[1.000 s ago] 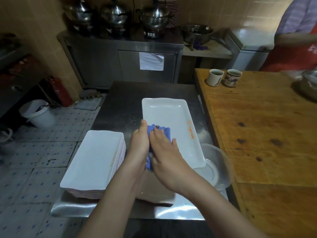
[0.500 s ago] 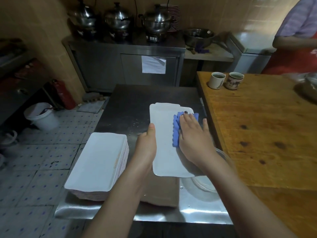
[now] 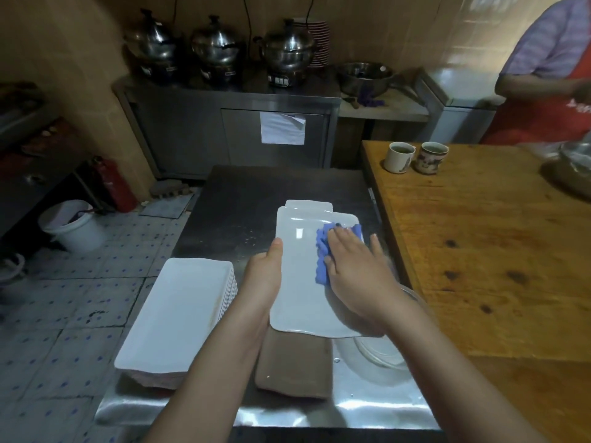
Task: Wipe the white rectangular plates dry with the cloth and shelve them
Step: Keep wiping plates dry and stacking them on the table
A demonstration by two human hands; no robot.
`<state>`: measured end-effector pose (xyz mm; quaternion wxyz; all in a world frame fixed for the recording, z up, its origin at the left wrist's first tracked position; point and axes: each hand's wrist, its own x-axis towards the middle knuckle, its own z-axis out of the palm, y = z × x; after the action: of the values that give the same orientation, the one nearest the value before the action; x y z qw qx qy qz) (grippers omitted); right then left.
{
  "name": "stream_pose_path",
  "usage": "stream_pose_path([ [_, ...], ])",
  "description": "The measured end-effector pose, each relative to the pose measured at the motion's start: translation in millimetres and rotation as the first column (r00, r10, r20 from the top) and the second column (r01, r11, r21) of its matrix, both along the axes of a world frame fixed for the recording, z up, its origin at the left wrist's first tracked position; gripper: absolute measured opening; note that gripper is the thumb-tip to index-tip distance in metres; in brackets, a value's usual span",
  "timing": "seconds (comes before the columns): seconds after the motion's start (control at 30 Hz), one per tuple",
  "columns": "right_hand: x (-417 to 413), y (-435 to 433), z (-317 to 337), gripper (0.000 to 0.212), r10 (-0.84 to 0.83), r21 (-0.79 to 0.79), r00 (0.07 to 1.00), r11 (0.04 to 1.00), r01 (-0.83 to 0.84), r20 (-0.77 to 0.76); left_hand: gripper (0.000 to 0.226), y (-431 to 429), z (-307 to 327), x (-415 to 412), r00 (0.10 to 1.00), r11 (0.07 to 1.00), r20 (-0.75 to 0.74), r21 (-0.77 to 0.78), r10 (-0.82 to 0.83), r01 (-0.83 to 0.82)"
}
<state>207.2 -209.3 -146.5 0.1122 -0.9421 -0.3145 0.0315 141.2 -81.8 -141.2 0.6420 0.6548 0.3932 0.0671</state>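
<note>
- Head view, centre of the frame: a white rectangular plate [image 3: 299,289] is held over the steel table [image 3: 243,193], its underside up and its near end over a brown mat [image 3: 294,369].
- The left hand [image 3: 265,278] grips the plate's left rim, thumb on top; its other fingers are hidden beneath.
- The right hand [image 3: 355,270] lies flat, fingers straight and slightly apart, pressing the blue cloth [image 3: 322,254] onto the plate's upper right part.
- Lower left: a stack of plates [image 3: 179,311] on the same table.
- Under the right forearm: a glass bowl [image 3: 383,350].
- Upper right: two mugs [image 3: 414,156] on the wooden table [image 3: 479,251].
</note>
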Motion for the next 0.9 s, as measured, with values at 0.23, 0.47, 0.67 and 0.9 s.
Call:
stream_pose_path([
  [0.23,-20,-15,3,0.053,0.119,-0.066,0.983,0.989,-0.129,-0.141,0.045,5,-3,-2,1.0,0.998,-0.019,0.067,-0.003,0.004],
  [0.47,-20,-9,10,0.051,0.08,-0.012,0.996,0.997,-0.081,-0.05,0.043,11,17,6,0.997,0.999,0.071,0.037,0.03,-0.032],
  [0.67,-30,-23,10,0.051,0.133,0.001,0.956,0.99,-0.138,-0.26,0.045,10,11,5,0.999,0.995,0.037,0.088,0.039,-0.042],
  [0.9,9,-9,-2,0.05,-0.028,-0.046,0.999,0.999,0.026,-0.046,0.047,-6,4,4,0.999,0.998,0.014,0.053,-0.039,0.038],
])
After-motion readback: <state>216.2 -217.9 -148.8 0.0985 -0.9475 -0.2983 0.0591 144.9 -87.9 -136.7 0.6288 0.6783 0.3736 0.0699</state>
